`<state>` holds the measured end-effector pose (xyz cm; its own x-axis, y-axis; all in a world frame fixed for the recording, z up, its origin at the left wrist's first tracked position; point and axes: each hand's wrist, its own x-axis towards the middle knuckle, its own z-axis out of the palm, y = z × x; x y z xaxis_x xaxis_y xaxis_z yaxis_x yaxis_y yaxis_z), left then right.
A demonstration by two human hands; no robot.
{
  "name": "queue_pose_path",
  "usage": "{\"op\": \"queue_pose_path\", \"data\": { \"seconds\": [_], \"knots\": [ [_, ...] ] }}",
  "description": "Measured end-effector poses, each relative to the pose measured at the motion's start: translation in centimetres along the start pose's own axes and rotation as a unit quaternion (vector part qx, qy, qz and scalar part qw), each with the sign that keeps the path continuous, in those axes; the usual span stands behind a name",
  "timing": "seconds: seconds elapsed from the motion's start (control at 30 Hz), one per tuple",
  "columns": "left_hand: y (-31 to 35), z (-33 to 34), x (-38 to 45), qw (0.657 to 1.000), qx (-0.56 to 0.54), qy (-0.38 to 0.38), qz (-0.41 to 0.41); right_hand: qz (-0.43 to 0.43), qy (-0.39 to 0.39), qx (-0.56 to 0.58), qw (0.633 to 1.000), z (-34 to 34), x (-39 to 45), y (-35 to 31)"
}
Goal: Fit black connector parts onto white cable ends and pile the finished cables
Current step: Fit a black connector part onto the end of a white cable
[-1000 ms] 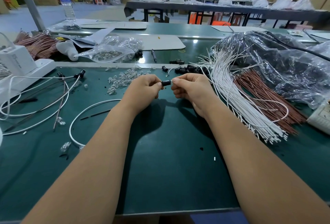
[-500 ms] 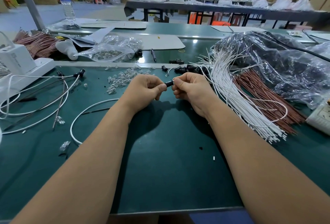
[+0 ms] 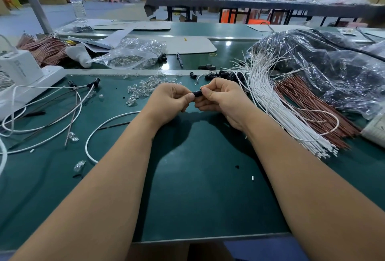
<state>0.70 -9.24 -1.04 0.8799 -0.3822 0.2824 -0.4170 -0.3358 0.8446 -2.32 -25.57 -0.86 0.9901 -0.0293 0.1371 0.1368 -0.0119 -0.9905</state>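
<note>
A small black connector part (image 3: 197, 93) sits between my two hands above the green table (image 3: 198, 187). My left hand (image 3: 169, 102) pinches its left end with curled fingers, and my right hand (image 3: 223, 99) pinches its right end between thumb and forefinger. A white cable (image 3: 98, 131) loops from under my left hand out to the left. Finished cables with black connectors (image 3: 94, 82) lie at the far left. A bundle of bare white cables (image 3: 277, 112) lies right of my right hand. Loose black connector parts (image 3: 218, 75) lie just beyond my hands.
Clear small parts (image 3: 143, 87) are scattered beyond my left hand, with a bag of them (image 3: 129, 56) behind. Brown wires (image 3: 312, 112) and a crumpled plastic bag (image 3: 325, 67) fill the right side. A white box (image 3: 18, 73) stands at the far left.
Both hands have stayed together at the same spot. The black connector part has tilted slightly between my fingertips, and the white cable loop has shifted a little.
</note>
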Motion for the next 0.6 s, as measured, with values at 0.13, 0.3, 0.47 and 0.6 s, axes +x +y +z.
{"op": "queue_pose_path", "data": {
  "seconds": [0.13, 0.3, 0.47, 0.6],
  "knots": [
    [-0.1, 0.1, 0.0, 0.999, -0.033, 0.006, 0.001, -0.002, 0.004, 0.025, 1.000, 0.0, 0.0, -0.1],
    [-0.5, -0.1, 0.3, 0.998, -0.059, 0.026, 0.001, 0.010, 0.023, 0.122, 0.992, 0.5, 0.2, -0.3],
    [-0.6, 0.1, 0.4, 0.998, -0.049, 0.029, 0.007, -0.007, 0.045, 0.071, 0.996, 1.0, 0.1, 0.0],
    [-0.6, 0.2, 0.4, 0.999, -0.038, 0.031, 0.018, -0.030, 0.078, 0.035, 0.996, 1.4, 0.0, 0.2]
  ]
}}
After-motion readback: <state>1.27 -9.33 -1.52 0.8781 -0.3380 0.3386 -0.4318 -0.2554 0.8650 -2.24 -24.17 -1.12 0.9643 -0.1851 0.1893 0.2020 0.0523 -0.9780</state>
